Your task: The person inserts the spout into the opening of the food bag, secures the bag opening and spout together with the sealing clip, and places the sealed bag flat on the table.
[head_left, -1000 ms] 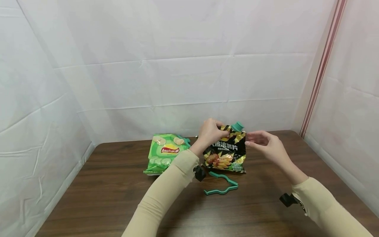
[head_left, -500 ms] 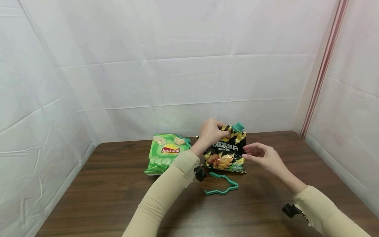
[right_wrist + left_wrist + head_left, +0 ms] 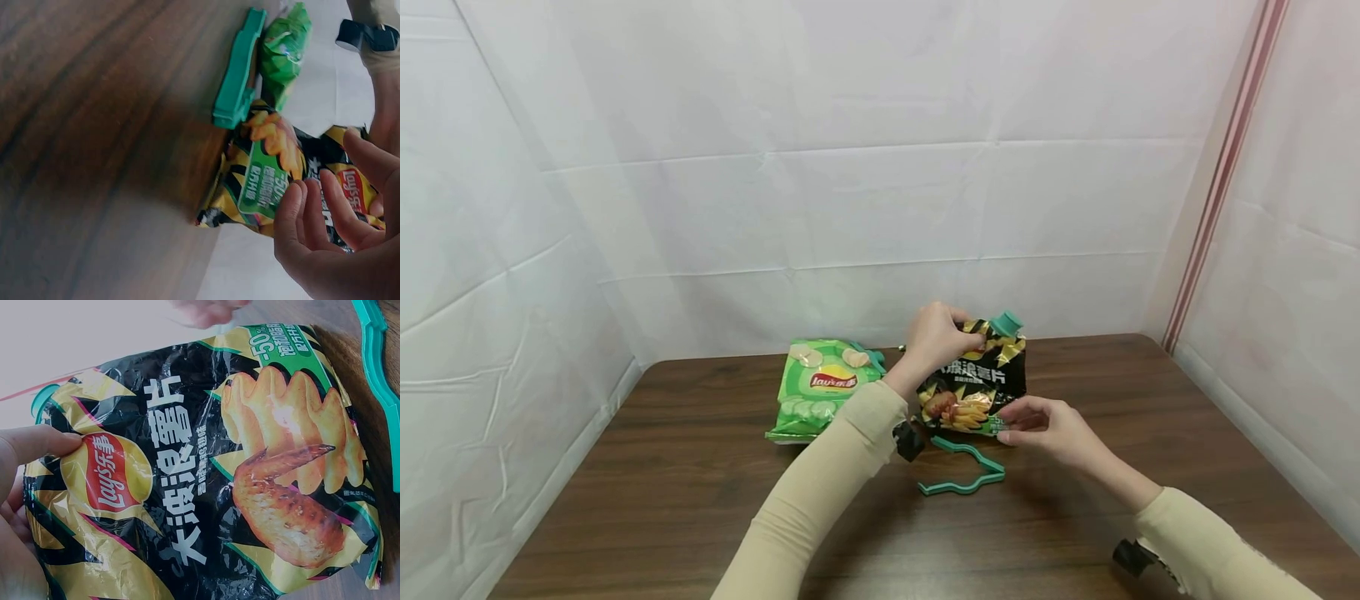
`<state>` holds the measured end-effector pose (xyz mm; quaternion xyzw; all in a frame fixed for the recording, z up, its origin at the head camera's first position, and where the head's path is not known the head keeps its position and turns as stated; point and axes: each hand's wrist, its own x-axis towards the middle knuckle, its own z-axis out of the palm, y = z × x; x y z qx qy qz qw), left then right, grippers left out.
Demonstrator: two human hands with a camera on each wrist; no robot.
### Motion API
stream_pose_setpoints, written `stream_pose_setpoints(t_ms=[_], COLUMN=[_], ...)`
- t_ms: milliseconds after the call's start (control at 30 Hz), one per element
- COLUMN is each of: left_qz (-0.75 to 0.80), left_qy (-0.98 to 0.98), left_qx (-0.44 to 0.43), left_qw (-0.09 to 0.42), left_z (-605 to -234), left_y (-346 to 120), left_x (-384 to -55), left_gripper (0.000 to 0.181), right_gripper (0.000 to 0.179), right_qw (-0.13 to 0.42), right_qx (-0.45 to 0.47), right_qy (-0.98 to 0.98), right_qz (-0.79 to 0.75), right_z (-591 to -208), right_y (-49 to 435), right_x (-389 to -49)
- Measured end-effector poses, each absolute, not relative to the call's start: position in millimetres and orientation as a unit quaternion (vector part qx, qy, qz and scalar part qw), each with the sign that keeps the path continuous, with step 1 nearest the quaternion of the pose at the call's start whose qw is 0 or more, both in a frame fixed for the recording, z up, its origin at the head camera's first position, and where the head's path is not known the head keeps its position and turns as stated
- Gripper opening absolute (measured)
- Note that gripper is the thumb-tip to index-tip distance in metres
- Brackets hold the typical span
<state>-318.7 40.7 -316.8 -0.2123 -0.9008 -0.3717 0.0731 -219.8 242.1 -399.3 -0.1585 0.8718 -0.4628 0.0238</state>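
A black and gold potato chip bag (image 3: pixel 966 387) stands upright at the back of the table. My left hand (image 3: pixel 938 340) pinches its top edge, with the thumb (image 3: pixel 44 444) on the front in the left wrist view. A teal piece (image 3: pixel 1006 324) sticks out at the bag's top right corner; the rest of it is hidden behind the bag. My right hand (image 3: pixel 1051 427) is at the lower right corner, fingers loosely bent and not closed round anything. Whether its fingertips touch the bag I cannot tell. In front lies a spread teal bag clip (image 3: pixel 973 479).
A green potato chip bag (image 3: pixel 820 387) stands to the left, with a teal clip (image 3: pixel 874 357) at its top right, partly behind the left forearm. White cloth (image 3: pixel 865 208) hangs round the back and sides of the brown table (image 3: pixel 685 483).
My right hand has moved down along the bag's right side, from near its upper edge to its lower corner. The left hand keeps its pinch, and the bag has hardly shifted.
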Motion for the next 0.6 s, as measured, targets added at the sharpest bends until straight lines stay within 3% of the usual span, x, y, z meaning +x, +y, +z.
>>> stream_pose_setpoints(t_ms=[600], left_qz=[-0.373], left_qy=[-0.9], left_qx=[-0.209], left_qw=[0.08], left_z=[-318.3], left_y=[42.8], left_x=[-318.8], left_gripper=[0.027], right_gripper=[0.031], right_qw=[0.122], right_qx=[-0.198], right_qy=[0.878], right_qz=[-0.419], right_z=[-423.5], right_y=[228.8], right_x=[-221.5])
